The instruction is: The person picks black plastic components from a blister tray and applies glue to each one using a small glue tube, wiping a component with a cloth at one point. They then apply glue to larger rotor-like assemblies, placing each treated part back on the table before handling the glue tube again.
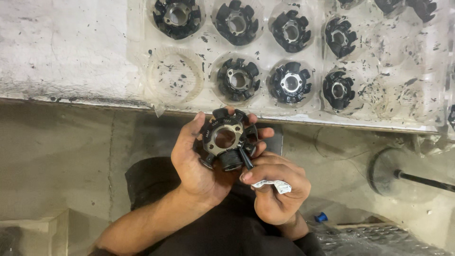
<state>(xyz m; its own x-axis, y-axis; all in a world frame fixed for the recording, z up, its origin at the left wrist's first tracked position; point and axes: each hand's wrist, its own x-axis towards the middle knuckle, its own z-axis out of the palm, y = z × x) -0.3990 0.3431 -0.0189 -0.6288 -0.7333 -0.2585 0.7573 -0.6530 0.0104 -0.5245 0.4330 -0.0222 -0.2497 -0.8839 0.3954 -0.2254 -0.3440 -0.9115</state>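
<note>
- Left: white worktop [66, 47], scuffed, black grime along its front edge. Bare concrete floor below it.
- Clear plastic blister tray [265, 106] sits along the worktop's front edge, flecked with black. Round pockets in two rows.
- Leftmost front pocket [174, 76] is empty; the three next to it hold black stator cores [290, 83]. Back row holds more.
- Left hand [196, 163] is below the tray, off the worktop, closed around a stator core [226, 138]: thumb on the left rim, fingers round the right. Black poles, bare metal ring in the middle.
- Right hand [275, 189] is wrapped round a thin dark tool [245, 159], tip touching the core's lower right pole. Exact tool type unclear.
- Step, as I read it: working or checking that one pole by hand. Next move needs a steady tip and the core turned to the next pole.
- Labels: small white tag or paper strip [275, 185] pinched in the right hand's fingers. No other packaging labels visible.
- Far right: dark round disc on a rod [393, 173], low by the floor.
</note>
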